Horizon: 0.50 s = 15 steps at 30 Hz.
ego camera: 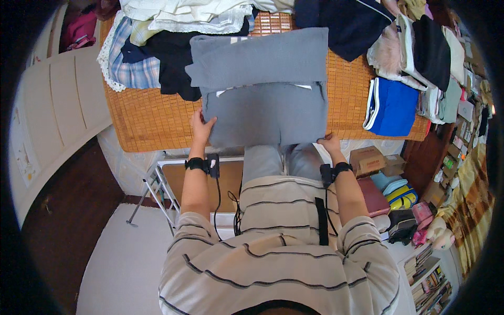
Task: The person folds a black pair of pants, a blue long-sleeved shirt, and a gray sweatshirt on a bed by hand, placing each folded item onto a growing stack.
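Note:
A grey garment (264, 114), partly folded over on itself, lies on the woven mat (157, 118) before me, its near edge reaching the mat's front edge. My left hand (202, 128) is at its lower left side, thumb spread from the fingers, the fingertips partly hidden; whether it grips the cloth I cannot tell. At the near right corner, my right hand (330, 142) pinches the cloth between thumb and fingers. Both wrists wear black straps with small cabled devices.
A loose heap of clothes (173, 51) lies at the back left. Folded blue cloth (395, 106) and stacked garments (431, 51) sit at the right, a dark garment (344, 27) behind. Below are a metal-framed folding stand (163, 197) at left and cardboard boxes (367, 159) at right.

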Tool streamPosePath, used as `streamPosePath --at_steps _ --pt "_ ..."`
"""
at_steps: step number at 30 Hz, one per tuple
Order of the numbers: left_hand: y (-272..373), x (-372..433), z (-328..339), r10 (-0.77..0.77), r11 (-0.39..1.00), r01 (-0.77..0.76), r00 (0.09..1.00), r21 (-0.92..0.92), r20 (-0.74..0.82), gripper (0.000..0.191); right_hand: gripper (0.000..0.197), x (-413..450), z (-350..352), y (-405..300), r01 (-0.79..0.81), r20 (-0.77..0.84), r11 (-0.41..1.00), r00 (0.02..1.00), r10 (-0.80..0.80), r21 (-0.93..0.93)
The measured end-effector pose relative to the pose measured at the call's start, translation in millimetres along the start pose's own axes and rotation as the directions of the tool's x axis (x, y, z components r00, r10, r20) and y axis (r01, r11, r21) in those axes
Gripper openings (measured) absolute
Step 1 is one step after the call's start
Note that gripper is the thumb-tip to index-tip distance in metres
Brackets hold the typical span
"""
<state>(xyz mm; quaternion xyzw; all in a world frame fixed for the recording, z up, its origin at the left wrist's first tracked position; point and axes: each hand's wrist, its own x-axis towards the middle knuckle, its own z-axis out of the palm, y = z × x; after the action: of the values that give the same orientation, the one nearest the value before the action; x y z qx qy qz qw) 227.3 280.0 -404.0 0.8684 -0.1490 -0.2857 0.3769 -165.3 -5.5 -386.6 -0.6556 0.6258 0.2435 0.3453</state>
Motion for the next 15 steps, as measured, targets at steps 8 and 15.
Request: streamPosePath --at_steps 8,15 --pt "-22.5 -70.4 10.9 0.082 0.859 -0.055 0.996 0.51 -0.031 0.04 0.032 -9.3 -0.4 -6.8 0.3 0.064 0.935 0.946 -0.317 0.186" --pt "-37.1 -108.9 10.9 -0.333 0.909 0.36 0.931 -0.211 0.152 0.031 0.024 -15.2 -7.9 3.9 0.109 0.279 0.797 0.901 -0.331 0.594"
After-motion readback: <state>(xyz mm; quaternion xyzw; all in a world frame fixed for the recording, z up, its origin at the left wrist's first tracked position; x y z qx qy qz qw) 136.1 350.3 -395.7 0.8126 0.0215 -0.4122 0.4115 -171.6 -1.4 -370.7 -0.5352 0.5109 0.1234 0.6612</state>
